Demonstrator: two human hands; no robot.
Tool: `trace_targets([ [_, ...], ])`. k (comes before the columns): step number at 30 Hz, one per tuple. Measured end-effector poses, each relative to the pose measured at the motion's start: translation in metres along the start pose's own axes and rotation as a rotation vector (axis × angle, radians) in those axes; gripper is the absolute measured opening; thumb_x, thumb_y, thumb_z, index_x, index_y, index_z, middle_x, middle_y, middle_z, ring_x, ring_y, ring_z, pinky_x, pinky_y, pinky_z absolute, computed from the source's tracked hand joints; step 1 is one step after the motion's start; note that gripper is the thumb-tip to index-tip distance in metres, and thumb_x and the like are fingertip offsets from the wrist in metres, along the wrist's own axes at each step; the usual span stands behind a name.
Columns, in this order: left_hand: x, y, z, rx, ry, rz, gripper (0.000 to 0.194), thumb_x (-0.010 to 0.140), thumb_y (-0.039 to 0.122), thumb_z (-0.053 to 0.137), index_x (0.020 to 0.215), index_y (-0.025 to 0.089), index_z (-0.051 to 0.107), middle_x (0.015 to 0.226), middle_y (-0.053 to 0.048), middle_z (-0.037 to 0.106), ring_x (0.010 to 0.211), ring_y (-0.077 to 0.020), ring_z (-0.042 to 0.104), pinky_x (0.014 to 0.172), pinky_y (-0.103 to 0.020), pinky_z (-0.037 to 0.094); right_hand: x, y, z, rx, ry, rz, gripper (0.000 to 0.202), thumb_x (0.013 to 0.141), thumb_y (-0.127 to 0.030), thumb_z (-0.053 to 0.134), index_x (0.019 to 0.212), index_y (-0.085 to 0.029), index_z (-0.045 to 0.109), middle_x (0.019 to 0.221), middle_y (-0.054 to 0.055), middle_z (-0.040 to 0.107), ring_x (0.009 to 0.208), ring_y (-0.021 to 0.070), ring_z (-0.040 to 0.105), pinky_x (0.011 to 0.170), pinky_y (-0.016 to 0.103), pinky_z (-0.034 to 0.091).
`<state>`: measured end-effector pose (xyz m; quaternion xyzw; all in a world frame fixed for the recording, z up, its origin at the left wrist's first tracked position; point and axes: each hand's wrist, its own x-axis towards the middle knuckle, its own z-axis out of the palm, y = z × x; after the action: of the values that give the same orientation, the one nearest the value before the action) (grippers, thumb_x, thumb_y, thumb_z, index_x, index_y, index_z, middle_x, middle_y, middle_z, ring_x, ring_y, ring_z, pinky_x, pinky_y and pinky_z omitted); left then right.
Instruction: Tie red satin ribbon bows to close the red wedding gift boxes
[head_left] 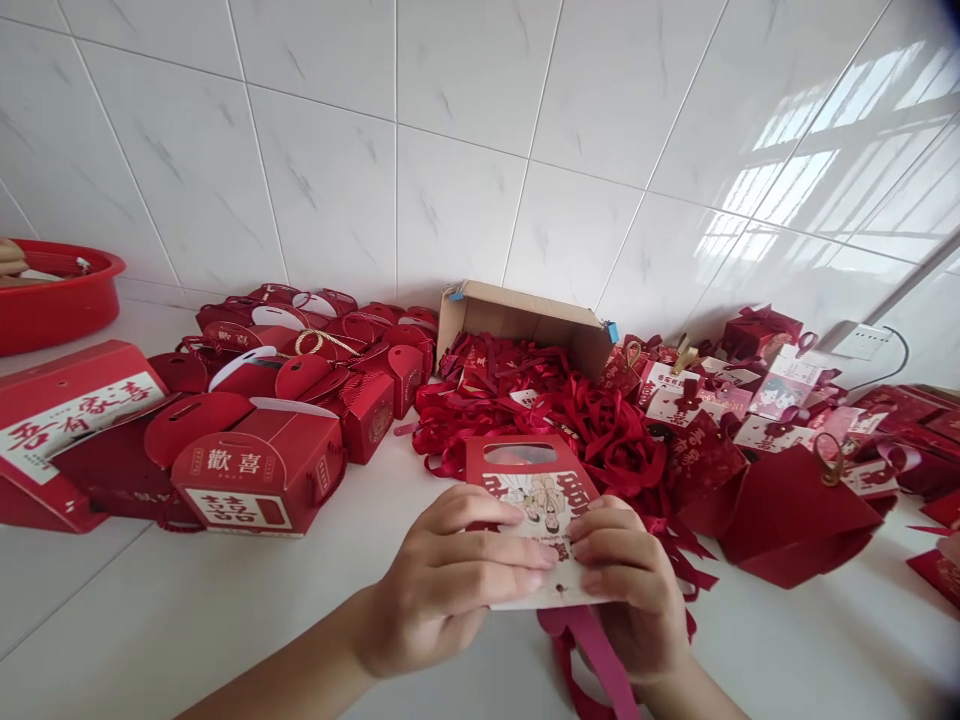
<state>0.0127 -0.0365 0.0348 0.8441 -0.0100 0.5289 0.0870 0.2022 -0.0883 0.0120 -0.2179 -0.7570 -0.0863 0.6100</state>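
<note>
Holds the printed packet [546, 500] above the countertop [225, 620], on the near side of the open carton [517, 312], with cut-out end toward it and figures upside down. Curls left hand [442, 575] and right hand [637, 580] over opposite edges, fingers pressed on the face; cannot tell the thumbs' placement, hidden underneath. Probably supports both sides to keep the card from bending. Shows a pink ribbon [600, 650] below the right hand, on the side away from the carton; cannot tell if pinched or attached. Note handled red boxes [255, 465] packed left of the carton, likely upright to spare folded tops and cords. Note printed boxes [675, 395] crowded right of it, perhaps grouped by type. Find red ribbons [622, 430] spilling from its mouth, presumably within easy reach. Find a red basin [60, 310] far left of it, and tiled wall [450, 180] behind it.
</note>
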Motion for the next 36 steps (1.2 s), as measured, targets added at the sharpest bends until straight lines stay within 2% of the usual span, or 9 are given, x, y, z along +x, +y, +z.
trace_targets([
  [4, 0.000, -0.005, 0.000, -0.052, -0.015, -0.114, 0.031, 0.080, 0.003, 0.057, 0.107, 0.018, 0.057, 0.102, -0.008, 0.072, 0.097, -0.0195, 0.064, 0.087, -0.036, 0.052, 0.002, -0.002, 0.005, 0.017, 0.024, 0.099, 0.024, 0.078, -0.005, 0.060, 0.097, -0.018, 0.053, 0.083, 0.004, 0.054, 0.076, 0.0194, 0.056, 0.063, 0.037, 0.047],
  [7, 0.002, -0.002, 0.002, 0.069, 0.100, -0.234, 0.047, 0.075, 0.015, 0.067, 0.117, 0.016, 0.047, 0.115, -0.015, 0.062, 0.108, -0.0254, 0.057, 0.092, -0.044, 0.048, 0.002, 0.000, 0.010, 0.011, 0.057, 0.187, 0.028, 0.074, -0.002, 0.057, 0.096, -0.017, 0.052, 0.082, 0.005, 0.053, 0.072, 0.0182, 0.053, 0.056, 0.032, 0.046],
  [9, 0.007, 0.006, 0.003, 0.232, 0.141, -0.178, 0.039, 0.071, 0.016, 0.072, 0.103, 0.019, 0.050, 0.115, -0.013, 0.059, 0.111, -0.0270, 0.052, 0.093, -0.045, 0.046, 0.002, 0.003, 0.011, -0.005, 0.070, 0.202, 0.026, 0.073, -0.004, 0.056, 0.094, -0.018, 0.051, 0.081, 0.004, 0.052, 0.071, 0.0178, 0.052, 0.054, 0.030, 0.045],
  [14, 0.034, 0.032, 0.009, 0.349, -0.034, 0.080, 0.023, 0.073, 0.008, 0.067, 0.074, 0.018, 0.047, 0.090, -0.004, 0.069, 0.090, -0.0209, 0.059, 0.081, -0.037, 0.044, 0.004, 0.003, 0.008, -0.057, 0.056, 0.169, 0.016, 0.077, -0.013, 0.055, 0.091, -0.019, 0.050, 0.078, 0.003, 0.051, 0.070, 0.0173, 0.052, 0.055, 0.030, 0.045],
  [19, 0.064, 0.029, 0.010, 0.167, 0.051, -0.299, 0.026, 0.081, 0.011, 0.060, 0.075, 0.021, 0.037, 0.072, 0.003, 0.059, 0.065, -0.0098, 0.055, 0.064, -0.025, 0.044, 0.008, -0.003, 0.007, -0.090, 0.020, 0.119, 0.023, 0.076, -0.009, 0.058, 0.094, -0.020, 0.048, 0.077, 0.002, 0.051, 0.068, 0.0165, 0.051, 0.057, 0.031, 0.043],
  [22, 0.073, 0.014, 0.003, 0.080, -0.016, -0.486, 0.011, 0.083, 0.013, 0.056, 0.090, 0.019, 0.051, 0.072, 0.003, 0.057, 0.066, -0.0093, 0.056, 0.065, -0.021, 0.046, 0.010, -0.004, 0.005, -0.055, 0.015, 0.124, 0.026, 0.075, -0.007, 0.058, 0.095, -0.020, 0.048, 0.078, 0.003, 0.052, 0.068, 0.0167, 0.050, 0.058, 0.033, 0.043],
  [28, 0.067, -0.006, -0.015, -0.002, -0.282, -0.609, 0.025, 0.086, 0.014, 0.051, 0.104, 0.019, 0.067, 0.093, -0.002, 0.071, 0.085, -0.0139, 0.065, 0.079, -0.022, 0.051, 0.013, -0.002, 0.000, -0.003, 0.012, 0.118, 0.025, 0.075, -0.005, 0.058, 0.094, -0.019, 0.048, 0.076, 0.003, 0.050, 0.066, 0.0162, 0.049, 0.058, 0.032, 0.040],
  [33, 0.066, -0.014, -0.010, 0.068, -0.221, -0.536, 0.018, 0.081, 0.011, 0.056, 0.087, 0.019, 0.071, 0.085, -0.004, 0.068, 0.077, -0.0134, 0.064, 0.069, -0.021, 0.050, 0.015, -0.003, -0.001, -0.002, 0.018, 0.097, 0.023, 0.075, -0.006, 0.056, 0.092, -0.019, 0.048, 0.075, 0.003, 0.050, 0.065, 0.0160, 0.048, 0.057, 0.031, 0.039],
  [36, 0.075, -0.014, -0.008, -0.071, -0.250, -0.722, 0.012, 0.082, 0.019, 0.060, 0.082, 0.018, 0.072, 0.087, -0.005, 0.070, 0.077, -0.0148, 0.066, 0.066, -0.022, 0.052, 0.014, -0.003, -0.002, 0.075, 0.027, 0.193, 0.020, 0.075, -0.008, 0.057, 0.089, -0.020, 0.048, 0.073, 0.002, 0.051, 0.065, 0.0156, 0.048, 0.056, 0.029, 0.040],
])
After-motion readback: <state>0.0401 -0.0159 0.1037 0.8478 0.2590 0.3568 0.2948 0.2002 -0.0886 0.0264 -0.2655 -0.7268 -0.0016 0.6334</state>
